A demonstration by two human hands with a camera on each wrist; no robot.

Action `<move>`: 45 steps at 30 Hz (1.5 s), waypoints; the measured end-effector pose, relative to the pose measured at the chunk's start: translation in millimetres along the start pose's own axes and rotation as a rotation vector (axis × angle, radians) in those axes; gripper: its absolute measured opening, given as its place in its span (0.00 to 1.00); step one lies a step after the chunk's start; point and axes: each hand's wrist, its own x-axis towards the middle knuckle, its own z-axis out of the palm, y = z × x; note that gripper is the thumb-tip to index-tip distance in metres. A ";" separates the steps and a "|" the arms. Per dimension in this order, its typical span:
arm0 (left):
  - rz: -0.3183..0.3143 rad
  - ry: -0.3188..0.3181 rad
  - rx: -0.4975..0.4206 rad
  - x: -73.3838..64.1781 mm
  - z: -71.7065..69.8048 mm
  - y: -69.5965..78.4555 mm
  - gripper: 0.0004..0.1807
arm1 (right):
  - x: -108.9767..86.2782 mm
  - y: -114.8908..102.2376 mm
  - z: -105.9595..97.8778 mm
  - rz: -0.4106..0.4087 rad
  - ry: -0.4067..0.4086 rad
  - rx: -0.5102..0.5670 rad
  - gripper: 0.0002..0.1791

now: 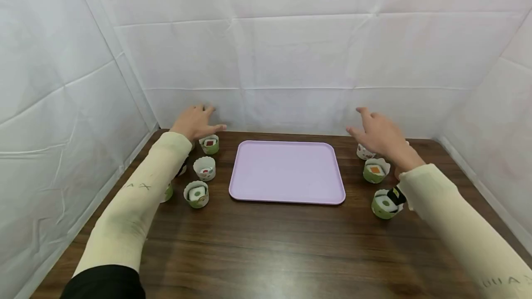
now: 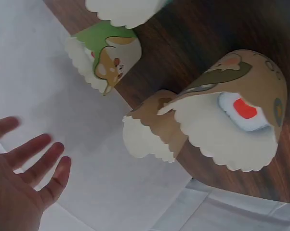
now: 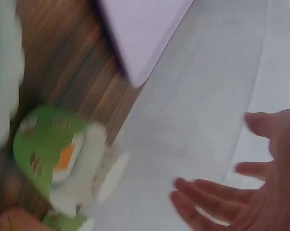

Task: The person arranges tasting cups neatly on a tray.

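My left hand (image 1: pixel 197 122) is raised over the far left of the table, fingers spread and holding nothing. Below it stand paper cups: a green cup (image 1: pixel 210 150) with a red-centred white piece, a white cup (image 1: pixel 205 175) and a green-and-white cup (image 1: pixel 198 205). The left wrist view shows a brown cup (image 2: pixel 260 72) with a red-and-white piece (image 2: pixel 244 111) like toy sushi. On the far right, my empty right hand (image 1: pixel 382 137) hovers with fingers extended. Near it are a green cup (image 1: pixel 372 178) holding an orange-centred piece and another green cup (image 1: pixel 381 213).
A pale purple tray (image 1: pixel 287 172) lies on the dark wooden table (image 1: pixel 266 243) between the two groups of cups. White cloth walls (image 1: pixel 291 54) rise behind the table and at both sides. My sleeves partly cover some cups.
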 end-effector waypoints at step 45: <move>-0.088 -0.295 -0.155 -8.2 28.5 -6.4 0.27 | -80.8 -58.9 80.3 0.140 -0.355 0.379 0.32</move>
